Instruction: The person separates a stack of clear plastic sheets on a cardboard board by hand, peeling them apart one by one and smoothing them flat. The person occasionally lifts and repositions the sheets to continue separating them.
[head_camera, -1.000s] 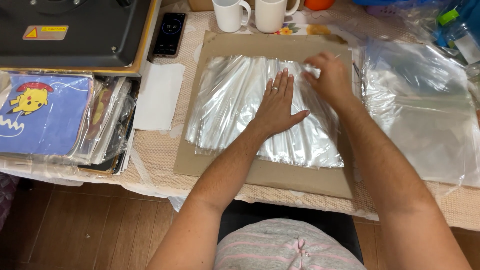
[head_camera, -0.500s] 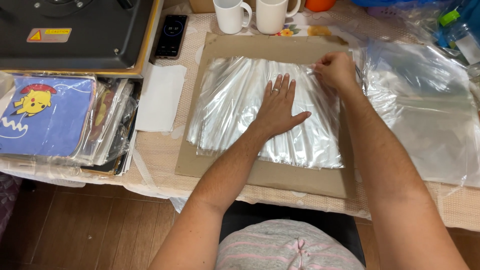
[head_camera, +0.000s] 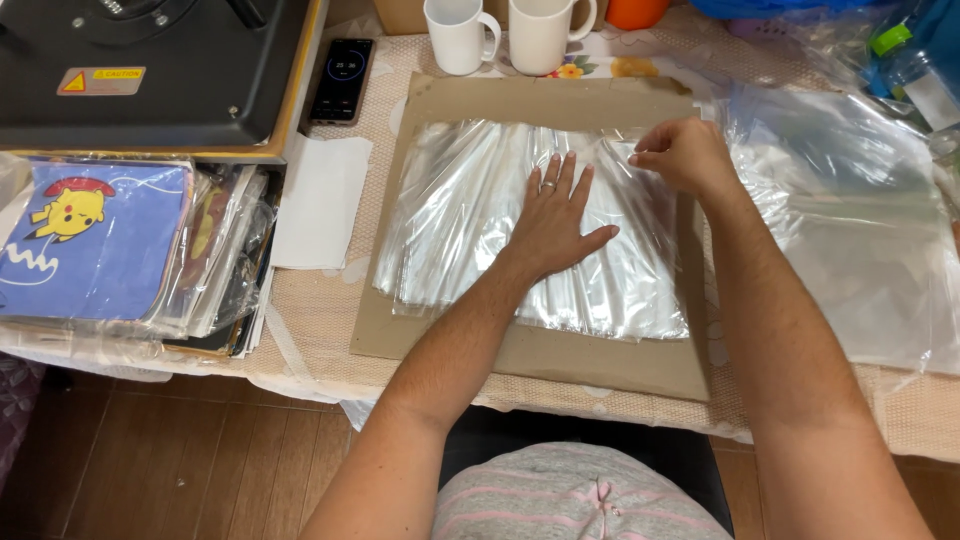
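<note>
1. Pressing down flat, the left hand (head_camera: 553, 215) lies in the middle of the frame on a stack of clear plastic bags (head_camera: 470, 220). Its fingers are spread apart and point to the top of the frame.
2. The right hand (head_camera: 685, 155) is just to the right of it, a bit higher up. Its fingers are pinched together on the top edge of the clear bags.
3. The two hands are near each other but do not touch.
4. The clear bags lie on a flat brown cardboard sheet (head_camera: 590, 365), and the cardboard lies on the table (head_camera: 310, 320).
5. More loose clear plastic (head_camera: 860, 230) lies on the right side of the frame.
6. Two white mugs (head_camera: 505, 32) stand at the top, just past the cardboard.
7. A dark phone (head_camera: 342, 80) with a lit screen lies at the upper left, next to a big black machine (head_camera: 140, 70).
8. A white paper sheet (head_camera: 320, 200) lies below the phone.
9. On the left side sits a pile of wrapped things, with a blue picture of a yellow cartoon animal (head_camera: 85, 240) on top.
</note>
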